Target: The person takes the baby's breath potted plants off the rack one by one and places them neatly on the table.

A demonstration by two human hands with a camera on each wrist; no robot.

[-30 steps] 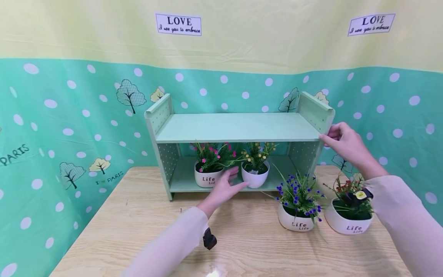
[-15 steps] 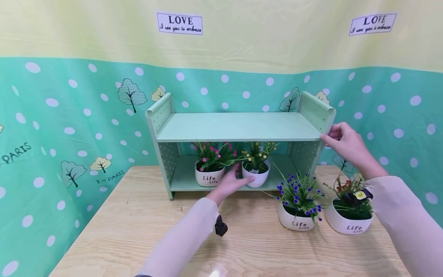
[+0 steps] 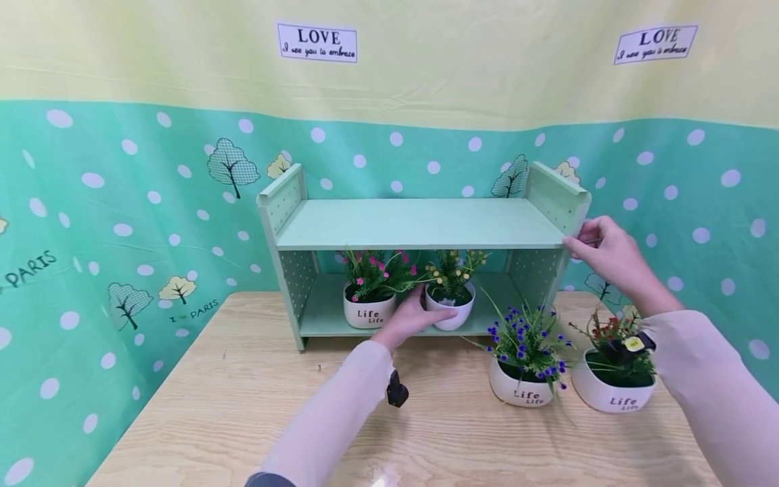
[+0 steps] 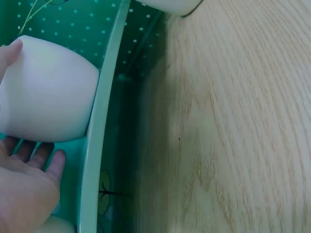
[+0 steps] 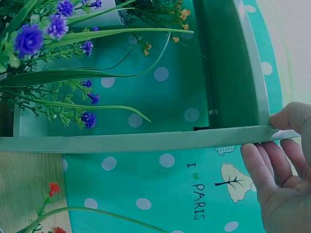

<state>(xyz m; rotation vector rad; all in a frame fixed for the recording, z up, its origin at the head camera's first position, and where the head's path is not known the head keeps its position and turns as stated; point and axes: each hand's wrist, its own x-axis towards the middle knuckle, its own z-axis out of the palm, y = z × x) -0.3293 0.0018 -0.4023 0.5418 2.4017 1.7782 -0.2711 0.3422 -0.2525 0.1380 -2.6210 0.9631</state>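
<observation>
My left hand (image 3: 414, 316) grips the white pot (image 3: 449, 316) of the yellow-flowered artificial plant (image 3: 455, 272) on the lower shelf. Its thumb lies across the pot's front, and in the left wrist view the other fingers (image 4: 56, 165) reach along the pot's opposite side. At the right end of the green two-tier shelf (image 3: 420, 223), my right hand (image 3: 608, 256) pinches the front edge of the side panel, thumb inside and fingers outside. Left of my left hand, a pink-flowered plant in a white pot (image 3: 368, 313) marked "Life" sits on the same lower shelf.
A blue-flowered potted plant (image 3: 522, 389) and a red-flowered potted plant (image 3: 615, 396) stand on the wooden table (image 3: 201, 406), in front and to the right of the shelf. Behind hangs a green and yellow patterned curtain (image 3: 389, 145).
My left hand has moved right and forward, away from between the pots, and closed around the yellow-flowered plant's pot. My right hand has stayed on the side panel.
</observation>
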